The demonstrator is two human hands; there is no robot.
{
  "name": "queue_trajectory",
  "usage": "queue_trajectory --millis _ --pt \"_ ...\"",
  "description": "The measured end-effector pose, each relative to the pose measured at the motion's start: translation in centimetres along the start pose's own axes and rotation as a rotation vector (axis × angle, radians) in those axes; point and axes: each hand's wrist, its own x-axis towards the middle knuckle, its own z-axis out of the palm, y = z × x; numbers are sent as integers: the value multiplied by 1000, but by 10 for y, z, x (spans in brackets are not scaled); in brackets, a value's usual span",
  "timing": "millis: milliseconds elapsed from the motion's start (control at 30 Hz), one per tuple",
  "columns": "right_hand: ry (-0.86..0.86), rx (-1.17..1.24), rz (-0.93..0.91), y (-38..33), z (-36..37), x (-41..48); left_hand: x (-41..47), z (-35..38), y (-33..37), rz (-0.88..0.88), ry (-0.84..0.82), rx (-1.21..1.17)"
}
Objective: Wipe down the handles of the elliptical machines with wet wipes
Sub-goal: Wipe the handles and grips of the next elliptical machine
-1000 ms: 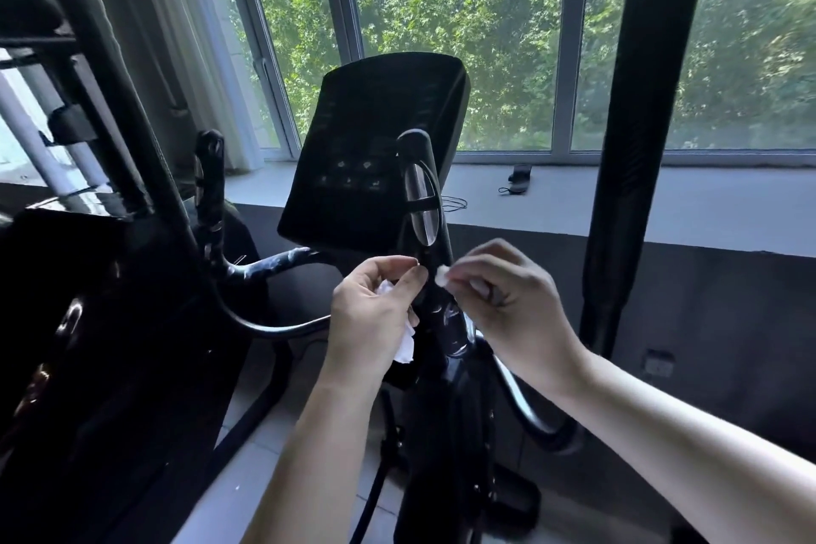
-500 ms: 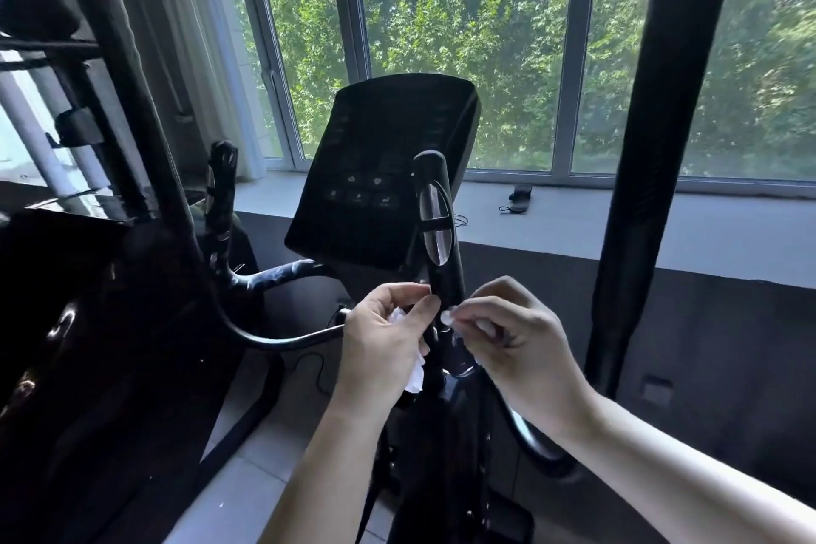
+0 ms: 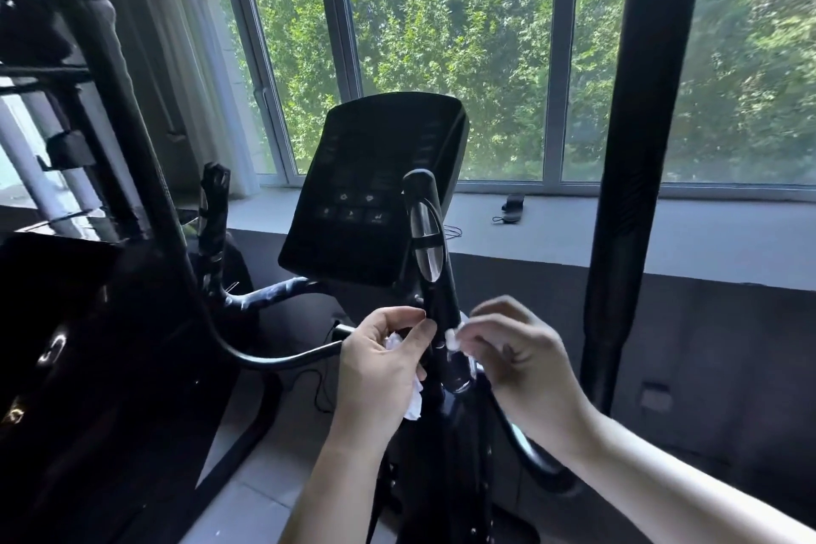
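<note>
A black upright handle (image 3: 435,278) with silver sensor plates rises in front of the elliptical's dark console (image 3: 366,190). My left hand (image 3: 379,362) grips one end of a white wet wipe (image 3: 413,402) on the handle's left side. My right hand (image 3: 525,358) pinches the wipe's other end at the handle's right side. The wipe seems to pass behind the handle, and that stretch is hidden. A second upright handle (image 3: 211,208) stands further left, joined by a curved bar (image 3: 273,360).
A thick black moving arm (image 3: 636,155) stands to the right. Another dark machine (image 3: 88,322) fills the left side. A grey window ledge (image 3: 574,230) behind carries a small dark object (image 3: 513,204) with a cord. Tiled floor lies below.
The view has tilted upward, so the console and handle sit lower in the frame. Both hands have stayed at the handle's lower part, still holding the wipe.
</note>
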Motion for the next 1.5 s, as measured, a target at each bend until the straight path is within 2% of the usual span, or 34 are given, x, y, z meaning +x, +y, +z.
queue_trajectory --millis 133,300,600,833,967,1100,1167,1300,1500 --pt "-53 -11 45 3 -1 -11 -4 1 0 -1 14 15" --pt "55 77 -2 -4 7 24 -7 0 -1 -12 27 62" --pt "-109 -30 19 1 3 -19 -6 2 0 -30 54 84" --pt "20 -32 -11 -8 10 17 -5 1 0 -45 41 75" --pt "-47 5 -37 3 10 -7 -5 2 0 -45 67 97" --pt "-134 -26 61 18 1 -33 -7 5 2 -56 99 93" --pt "-72 61 126 15 -2 -28 -9 7 4 -43 118 111" --pt "177 269 195 5 2 12 -18 14 10 -32 132 136" --pt "219 272 122 13 16 17 -20 21 18 -11 198 276"
